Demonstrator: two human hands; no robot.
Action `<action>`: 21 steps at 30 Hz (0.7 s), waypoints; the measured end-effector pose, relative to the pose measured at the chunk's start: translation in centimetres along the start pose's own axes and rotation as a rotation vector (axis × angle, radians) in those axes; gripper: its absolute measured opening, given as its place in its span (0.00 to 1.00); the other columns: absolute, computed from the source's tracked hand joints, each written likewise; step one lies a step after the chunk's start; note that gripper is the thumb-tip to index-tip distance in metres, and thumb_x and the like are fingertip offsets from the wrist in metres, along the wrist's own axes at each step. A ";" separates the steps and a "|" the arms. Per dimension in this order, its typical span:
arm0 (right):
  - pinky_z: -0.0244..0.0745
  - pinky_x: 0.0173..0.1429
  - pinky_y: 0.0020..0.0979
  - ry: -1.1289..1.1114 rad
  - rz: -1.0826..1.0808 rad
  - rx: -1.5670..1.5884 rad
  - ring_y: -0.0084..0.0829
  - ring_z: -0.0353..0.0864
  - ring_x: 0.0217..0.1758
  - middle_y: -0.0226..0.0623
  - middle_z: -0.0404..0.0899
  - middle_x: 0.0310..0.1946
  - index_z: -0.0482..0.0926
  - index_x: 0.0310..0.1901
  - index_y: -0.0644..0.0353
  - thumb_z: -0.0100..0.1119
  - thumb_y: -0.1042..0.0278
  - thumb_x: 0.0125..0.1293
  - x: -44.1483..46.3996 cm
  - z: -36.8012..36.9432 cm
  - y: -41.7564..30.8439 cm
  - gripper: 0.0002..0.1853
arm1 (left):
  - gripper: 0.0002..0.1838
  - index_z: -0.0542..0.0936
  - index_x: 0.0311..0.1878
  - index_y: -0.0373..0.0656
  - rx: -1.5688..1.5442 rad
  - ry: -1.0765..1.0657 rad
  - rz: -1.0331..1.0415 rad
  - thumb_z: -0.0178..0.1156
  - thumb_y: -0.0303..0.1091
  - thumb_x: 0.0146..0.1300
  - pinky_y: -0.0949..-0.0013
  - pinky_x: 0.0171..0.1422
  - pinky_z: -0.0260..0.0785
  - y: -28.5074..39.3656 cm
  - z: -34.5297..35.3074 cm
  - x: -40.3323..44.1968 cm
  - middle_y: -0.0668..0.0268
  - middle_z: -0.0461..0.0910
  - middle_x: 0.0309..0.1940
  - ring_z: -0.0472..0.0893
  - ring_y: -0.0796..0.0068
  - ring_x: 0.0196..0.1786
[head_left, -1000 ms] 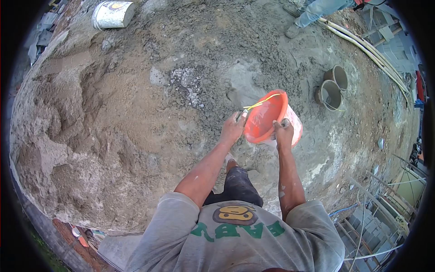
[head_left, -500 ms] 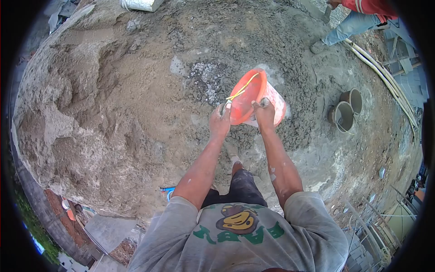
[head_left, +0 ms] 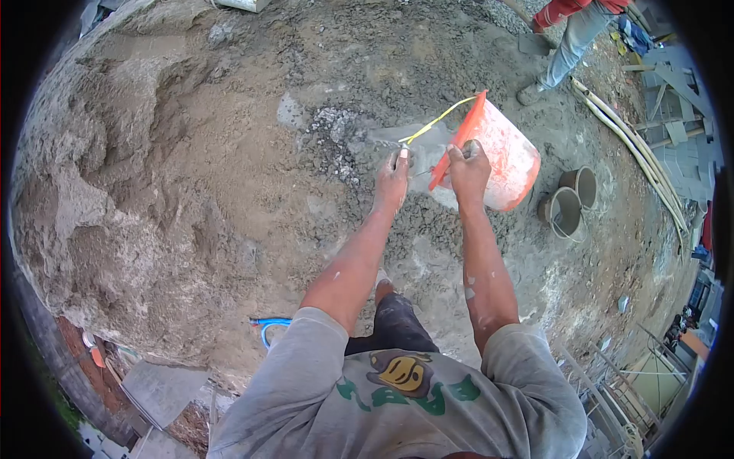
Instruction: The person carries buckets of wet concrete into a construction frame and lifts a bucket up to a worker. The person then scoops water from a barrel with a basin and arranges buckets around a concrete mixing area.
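Observation:
An orange bucket (head_left: 501,157), smeared with whitish residue, lies tilted in the air with its mouth facing left. My right hand (head_left: 469,172) is closed on the lower part of its rim. A yellow cord handle (head_left: 437,122) arcs from the top of the rim to my left hand (head_left: 393,177), whose fingers pinch its end. Left of the mouth spreads a smooth grey sheet (head_left: 417,136) that looks like liquid, over rough grey ground (head_left: 306,199). The inside of the bucket is turned out of sight.
Two dark buckets (head_left: 564,213) stand to the right. At the upper right, a person in jeans (head_left: 575,50) stands beside a flat-bladed tool (head_left: 535,44). Long pale poles (head_left: 634,145) lie along the right side. A blue hose (head_left: 269,324) is near my left elbow.
The bucket has moved up and right and tipped further, so its inside no longer shows. My left hand has moved slightly right, and the grey liquid-like sheet has appeared left of the mouth.

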State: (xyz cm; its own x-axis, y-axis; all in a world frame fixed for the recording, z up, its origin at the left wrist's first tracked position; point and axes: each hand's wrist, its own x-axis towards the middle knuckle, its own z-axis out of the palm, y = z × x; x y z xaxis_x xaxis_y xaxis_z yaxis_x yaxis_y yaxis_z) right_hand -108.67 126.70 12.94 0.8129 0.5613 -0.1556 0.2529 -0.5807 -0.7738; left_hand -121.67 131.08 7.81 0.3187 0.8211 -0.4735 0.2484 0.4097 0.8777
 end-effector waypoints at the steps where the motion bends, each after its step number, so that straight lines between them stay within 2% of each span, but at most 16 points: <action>1: 0.65 0.29 0.35 0.003 -0.004 -0.008 0.38 0.71 0.20 0.43 0.71 0.17 0.67 0.23 0.65 0.58 0.68 0.48 0.3 -0.2 1.0 0.11 | 0.29 0.68 0.50 0.31 0.022 -0.060 0.008 0.44 0.51 0.60 0.65 0.54 0.59 0.3 0.0 -0.5 0.48 0.72 0.45 0.71 0.59 0.50; 2: 0.65 0.29 0.35 -0.011 0.024 0.017 0.37 0.71 0.20 0.43 0.71 0.17 0.67 0.23 0.65 0.58 0.69 0.49 -0.2 0.3 2.4 0.11 | 0.29 0.69 0.49 0.31 0.046 -0.117 0.017 0.44 0.51 0.60 0.65 0.54 0.60 0.4 0.0 -0.9 0.48 0.72 0.44 0.71 0.58 0.49; 3: 0.65 0.29 0.34 -0.030 0.048 0.049 0.36 0.71 0.20 0.44 0.71 0.17 0.67 0.23 0.66 0.58 0.69 0.49 -1.2 1.0 3.8 0.11 | 0.26 0.72 0.46 0.35 0.058 0.003 0.110 0.45 0.51 0.60 0.64 0.50 0.62 -6.9 0.4 0.6 0.50 0.74 0.40 0.73 0.56 0.45; 6: 0.65 0.30 0.33 -0.148 0.165 0.161 0.31 0.70 0.21 0.43 0.70 0.17 0.67 0.24 0.66 0.57 0.70 0.49 -5.4 2.1 3.5 0.10 | 0.24 0.73 0.44 0.38 0.237 0.045 0.019 0.45 0.51 0.59 0.63 0.47 0.63 -4.6 -4.0 -4.3 0.51 0.75 0.37 0.73 0.55 0.43; 7: 0.65 0.30 0.33 -0.201 0.239 0.242 0.31 0.69 0.21 0.42 0.70 0.17 0.67 0.23 0.66 0.57 0.70 0.49 -7.0 2.9 3.9 0.11 | 0.24 0.73 0.44 0.38 0.292 0.031 -0.008 0.45 0.51 0.59 0.64 0.47 0.63 -5.0 -5.9 -5.5 0.51 0.75 0.36 0.74 0.57 0.43; 10: 0.66 0.31 0.32 -0.370 0.253 0.126 0.31 0.71 0.23 0.41 0.71 0.19 0.67 0.23 0.65 0.58 0.68 0.49 -11.7 5.5 6.5 0.11 | 0.23 0.74 0.43 0.38 0.386 0.038 -0.124 0.47 0.50 0.59 0.67 0.44 0.64 -5.3 -12.0 -9.6 0.55 0.76 0.34 0.76 0.66 0.39; 12: 0.67 0.32 0.32 -0.504 0.272 0.065 0.32 0.73 0.24 0.42 0.72 0.20 0.69 0.25 0.65 0.58 0.67 0.49 -14.7 7.5 8.6 0.10 | 0.21 0.75 0.42 0.39 0.291 0.079 -0.213 0.49 0.49 0.58 0.70 0.40 0.66 -4.1 -15.5 -12.9 0.61 0.77 0.31 0.76 0.73 0.33; 14: 0.69 0.34 0.32 -0.638 0.231 -0.018 0.33 0.75 0.26 0.42 0.73 0.22 0.72 0.28 0.65 0.58 0.66 0.49 -17.4 9.6 10.0 0.10 | 0.20 0.76 0.41 0.40 0.100 0.130 -0.242 0.50 0.48 0.58 0.70 0.39 0.66 -6.7 -18.9 -15.1 0.63 0.77 0.30 0.76 0.76 0.31; 15: 0.69 0.31 0.31 -0.665 0.192 0.006 0.31 0.75 0.25 0.40 0.73 0.22 0.72 0.31 0.66 0.57 0.67 0.50 -18.5 10.7 10.9 0.11 | 0.19 0.76 0.41 0.40 -0.008 0.184 -0.256 0.51 0.48 0.58 0.70 0.38 0.67 -7.8 -20.4 -16.6 0.64 0.77 0.30 0.76 0.77 0.30; 17: 0.70 0.24 0.27 -0.786 0.096 0.053 0.26 0.74 0.23 0.36 0.73 0.24 0.71 0.36 0.68 0.55 0.68 0.54 -20.7 13.2 11.8 0.12 | 0.20 0.76 0.41 0.41 0.022 0.244 -0.238 0.52 0.49 0.57 0.73 0.34 0.66 -5.7 -22.2 -19.6 0.63 0.76 0.30 0.75 0.81 0.31; 18: 0.72 0.26 0.28 -0.927 0.253 0.121 0.28 0.75 0.26 0.37 0.74 0.26 0.71 0.39 0.67 0.53 0.63 0.56 -21.5 12.8 8.9 0.15 | 0.20 0.77 0.40 0.41 0.034 0.294 -0.241 0.52 0.50 0.57 0.74 0.33 0.66 -5.1 -23.0 -21.1 0.63 0.76 0.30 0.75 0.83 0.31; 19: 0.73 0.29 0.29 -1.067 0.423 0.163 0.29 0.76 0.29 0.37 0.74 0.29 0.70 0.42 0.66 0.51 0.59 0.58 -22.1 11.8 4.2 0.18 | 0.20 0.77 0.41 0.41 0.092 0.332 -0.229 0.52 0.49 0.57 0.73 0.34 0.66 -5.9 -23.7 -22.1 0.62 0.76 0.31 0.75 0.80 0.32; 21: 0.74 0.35 0.33 -1.224 0.430 0.123 0.32 0.76 0.37 0.39 0.75 0.34 0.69 0.47 0.64 0.46 0.49 0.60 -23.9 12.5 -0.2 0.25 | 0.20 0.76 0.42 0.40 0.211 0.433 -0.164 0.53 0.48 0.56 0.70 0.38 0.67 -6.7 -24.2 -24.7 0.60 0.77 0.33 0.77 0.74 0.33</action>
State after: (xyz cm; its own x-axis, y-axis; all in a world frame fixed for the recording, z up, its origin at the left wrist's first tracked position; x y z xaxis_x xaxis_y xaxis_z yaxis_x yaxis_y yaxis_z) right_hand -134.68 120.81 9.16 -0.2030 0.5529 -0.8081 -0.0087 -0.8263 -0.5631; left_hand -153.32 117.68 15.40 -0.1375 0.8603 -0.4910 0.4568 0.4949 0.7392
